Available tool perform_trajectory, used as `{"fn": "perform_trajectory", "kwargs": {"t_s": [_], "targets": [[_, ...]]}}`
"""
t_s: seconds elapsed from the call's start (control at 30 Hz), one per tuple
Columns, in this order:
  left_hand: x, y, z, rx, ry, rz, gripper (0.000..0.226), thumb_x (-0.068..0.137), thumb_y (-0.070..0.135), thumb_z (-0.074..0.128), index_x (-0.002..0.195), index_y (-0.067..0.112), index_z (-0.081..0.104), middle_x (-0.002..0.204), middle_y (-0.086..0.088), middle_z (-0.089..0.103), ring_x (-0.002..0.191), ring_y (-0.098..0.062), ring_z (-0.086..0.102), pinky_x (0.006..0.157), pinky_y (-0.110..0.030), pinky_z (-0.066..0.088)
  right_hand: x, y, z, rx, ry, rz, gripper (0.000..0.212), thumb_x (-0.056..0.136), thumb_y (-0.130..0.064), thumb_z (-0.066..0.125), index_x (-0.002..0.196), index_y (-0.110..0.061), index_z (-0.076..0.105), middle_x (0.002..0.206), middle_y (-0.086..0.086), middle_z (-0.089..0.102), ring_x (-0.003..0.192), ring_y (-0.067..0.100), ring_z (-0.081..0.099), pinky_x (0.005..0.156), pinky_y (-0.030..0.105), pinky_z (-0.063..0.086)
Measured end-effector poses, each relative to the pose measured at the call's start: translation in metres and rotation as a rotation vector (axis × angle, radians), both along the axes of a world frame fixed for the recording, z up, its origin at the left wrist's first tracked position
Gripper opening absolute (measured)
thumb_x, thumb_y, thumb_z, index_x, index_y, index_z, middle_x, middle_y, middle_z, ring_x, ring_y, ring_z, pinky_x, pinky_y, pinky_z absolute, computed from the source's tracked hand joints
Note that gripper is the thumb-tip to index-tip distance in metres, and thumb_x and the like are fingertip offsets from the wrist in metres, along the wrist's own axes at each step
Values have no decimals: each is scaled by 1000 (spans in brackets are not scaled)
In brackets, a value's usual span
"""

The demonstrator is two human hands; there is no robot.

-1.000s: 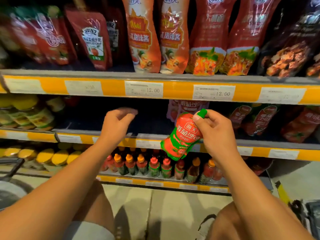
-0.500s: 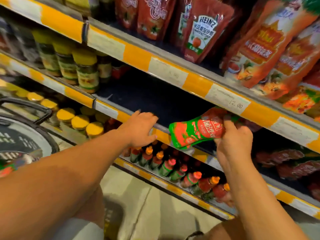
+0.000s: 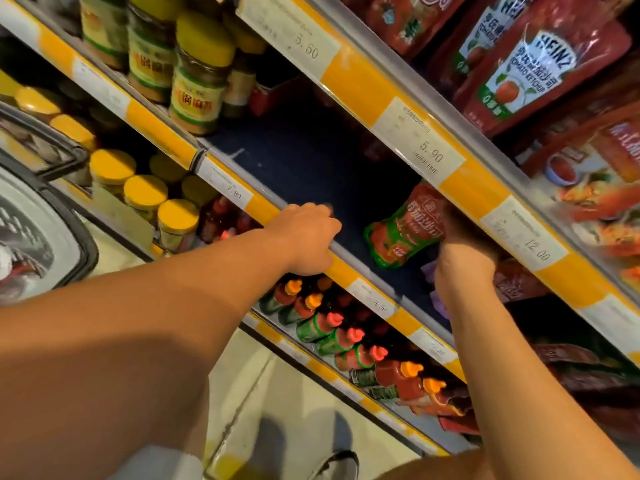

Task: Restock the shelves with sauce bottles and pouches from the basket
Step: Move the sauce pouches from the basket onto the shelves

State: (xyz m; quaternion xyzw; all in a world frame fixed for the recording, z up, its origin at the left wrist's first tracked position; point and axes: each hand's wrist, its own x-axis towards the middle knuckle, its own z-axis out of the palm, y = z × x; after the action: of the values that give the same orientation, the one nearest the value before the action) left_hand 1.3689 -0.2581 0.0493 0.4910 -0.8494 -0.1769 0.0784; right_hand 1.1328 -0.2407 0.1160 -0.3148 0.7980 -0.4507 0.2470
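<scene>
Store shelving fills the view, tilted by the camera – grey metal shelves (image 3: 377, 261) with yellow-and-white edge strips (image 3: 360, 81) carrying paper price tags (image 3: 429, 150). The middle shelf has a dark blue liner (image 3: 311, 161). Yellow-lidded jars (image 3: 204, 71) stand on it to the far side, with more jars (image 3: 145, 192) a level below. Red pouches (image 3: 540, 64) hang on the top level. The floor (image 3: 287, 410) is pale tile with dark joints – the light is dim and warm.
</scene>
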Motion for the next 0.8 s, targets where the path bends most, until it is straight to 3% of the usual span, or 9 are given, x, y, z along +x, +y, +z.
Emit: {"fn": "perform_trajectory", "kwargs": {"t_s": [0.03,0.1,0.13,0.23,0.43,0.6,0.67,0.73,0.8], "targets": [[1,0,1,8,7,-2,47,93,40,59,137,22,56,135,-6,52,122,-30,51,105,-47,45,6,-6,-3,40,-24,45,20,103,-25,55,117,-10,57,133,21,60,83,19,54,74,26,47],[2,1,2,17,15,-8,46,94,39,58,136,22,57,135,-6,52,122,-30,51,104,-47,45,14,-13,-14,-14,11,50,43,94,-35,74,131,-22,56,141,2,59,112,19,58,98,33,49],[3,1,2,18,17,-11,45,94,37,58,136,22,57,135,-6,52,122,-30,52,104,-47,45,15,-12,-23,-94,30,52,49,86,-34,83,128,-27,59,135,-6,63,119,18,60,101,34,50],[5,2,3,12,25,-19,46,93,34,59,137,22,57,136,-5,51,123,-29,52,105,-46,45,16,3,-53,-158,17,127,34,81,-17,87,103,-33,66,100,-24,72,110,14,67,81,20,52],[2,1,4,18,58,0,44,94,33,60,137,23,58,138,-5,50,125,-30,51,107,-47,43,9,-6,-79,-168,214,131,39,86,-22,82,121,-21,65,110,-9,71,103,18,67,94,38,54],[0,1,9,45,96,47,43,96,33,62,137,24,59,139,-5,51,127,-32,51,109,-49,43,2,-38,-80,-105,354,87,47,90,-23,76,134,-16,61,129,3,68,121,25,62,105,41,48],[0,1,11,57,103,56,42,96,32,62,137,24,59,138,-5,51,127,-31,51,109,-49,43,-1,-51,-81,-109,350,84,52,90,-20,76,138,-17,60,133,2,67,124,23,61,106,36,46],[-1,0,12,71,117,70,40,96,31,63,136,24,59,137,-6,52,126,-32,51,108,-49,43,-4,-63,-82,-163,303,78,56,89,-14,75,142,-17,58,134,2,67,123,21,61,97,24,46],[0,-1,14,86,139,90,39,95,29,62,134,25,60,136,-6,54,126,-32,52,107,-48,44,-6,-77,-84,-198,255,65,59,89,-13,75,145,-18,55,136,1,65,124,20,61,103,29,49]]}}
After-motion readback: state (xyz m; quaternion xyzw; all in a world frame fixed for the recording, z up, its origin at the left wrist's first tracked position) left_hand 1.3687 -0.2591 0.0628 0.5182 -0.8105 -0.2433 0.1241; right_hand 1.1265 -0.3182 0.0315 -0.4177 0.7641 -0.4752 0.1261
